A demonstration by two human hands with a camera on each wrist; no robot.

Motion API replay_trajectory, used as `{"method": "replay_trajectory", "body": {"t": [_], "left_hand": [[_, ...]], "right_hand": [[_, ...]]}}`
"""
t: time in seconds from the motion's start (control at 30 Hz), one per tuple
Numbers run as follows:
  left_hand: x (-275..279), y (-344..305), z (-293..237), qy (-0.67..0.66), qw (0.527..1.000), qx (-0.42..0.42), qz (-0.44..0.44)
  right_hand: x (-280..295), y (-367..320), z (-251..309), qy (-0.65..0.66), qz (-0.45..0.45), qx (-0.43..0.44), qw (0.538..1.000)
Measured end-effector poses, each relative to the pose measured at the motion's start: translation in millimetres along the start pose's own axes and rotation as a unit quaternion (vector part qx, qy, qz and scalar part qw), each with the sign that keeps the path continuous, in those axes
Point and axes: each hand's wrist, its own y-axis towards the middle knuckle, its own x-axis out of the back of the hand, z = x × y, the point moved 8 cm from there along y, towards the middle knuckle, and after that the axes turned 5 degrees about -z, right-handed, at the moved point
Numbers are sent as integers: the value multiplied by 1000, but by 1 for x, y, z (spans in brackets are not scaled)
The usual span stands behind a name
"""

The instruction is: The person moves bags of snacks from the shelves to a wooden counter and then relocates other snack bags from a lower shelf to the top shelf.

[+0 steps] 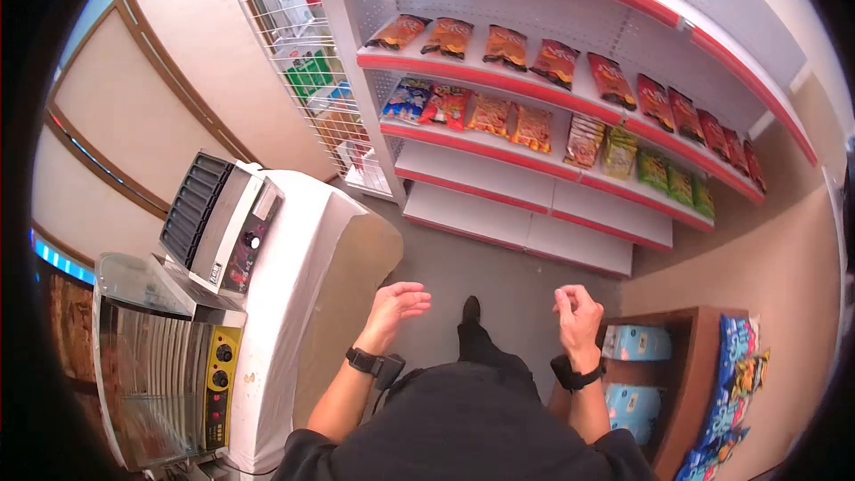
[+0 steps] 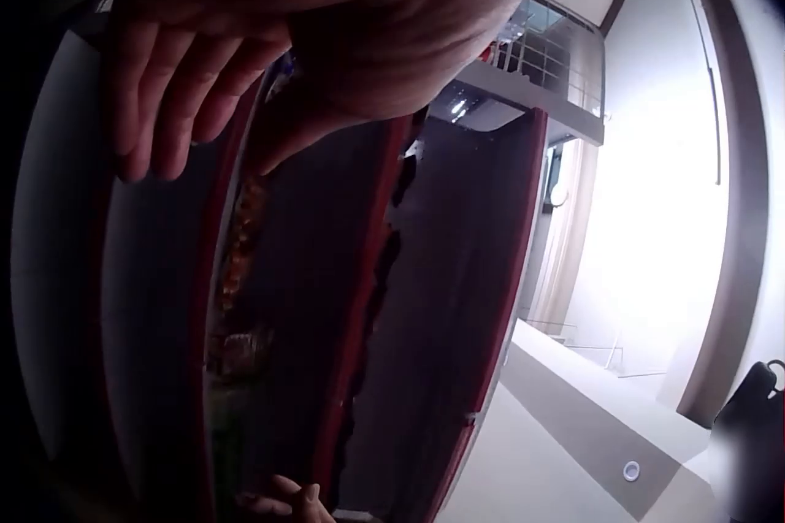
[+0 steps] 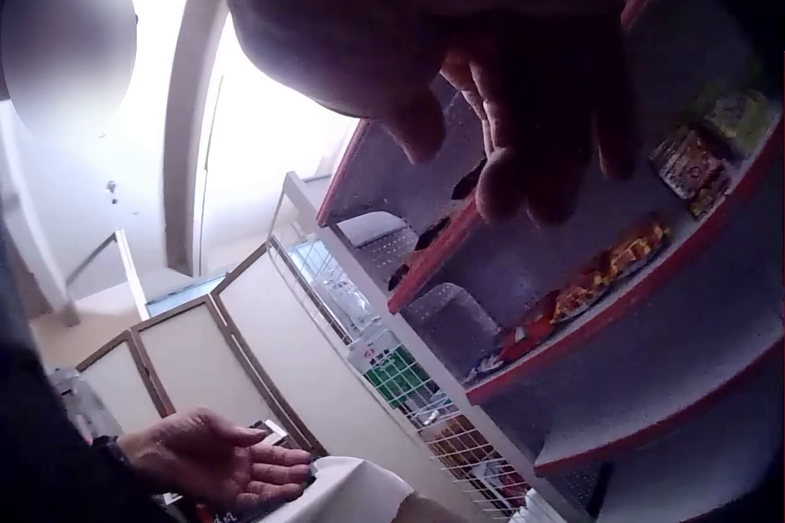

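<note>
My left hand [image 1: 398, 312] is held out in mid-air with its fingers extended and nothing in it. Opposite it, my right hand [image 1: 579, 325] hovers with loosely bent fingers, also holding nothing. Both wear black wrist straps. Ahead of them stands a white shelf unit [image 1: 476, 200] with red edges. Orange and red snack bags [image 1: 508, 46] line its upper shelf. Lower down are a blue bag [image 1: 409, 100], several orange bags [image 1: 533, 127] and green bags [image 1: 653, 167]. In the right wrist view, my left hand [image 3: 227, 462] shows its palm, fingers spread slightly.
At left, a table with a white cloth [image 1: 289, 240] carries a roller grill [image 1: 223, 223] and a glass-fronted warmer [image 1: 160, 383]. On the right is a brown cabinet [image 1: 686, 325] with light-blue packs [image 1: 637, 343] inside and blue snack bags [image 1: 732, 383] along its side. A wire rack [image 1: 312, 80] adjoins the shelves.
</note>
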Motion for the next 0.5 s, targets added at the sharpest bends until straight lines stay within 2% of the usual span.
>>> {"method": "replay_trajectory", "body": {"t": [0.17,0.3,0.5], "left_hand": [[14,25,-70,-12,996,-55,-65],[11,49,-133,-20,991,-100,-89],[11,105,-212,22,981,-176,-76]], "right_hand": [[-64,84,25,-9,94,39,995],[-95,146,50,50,109,66,991],[-129,215,91,117,130,48,984]]}}
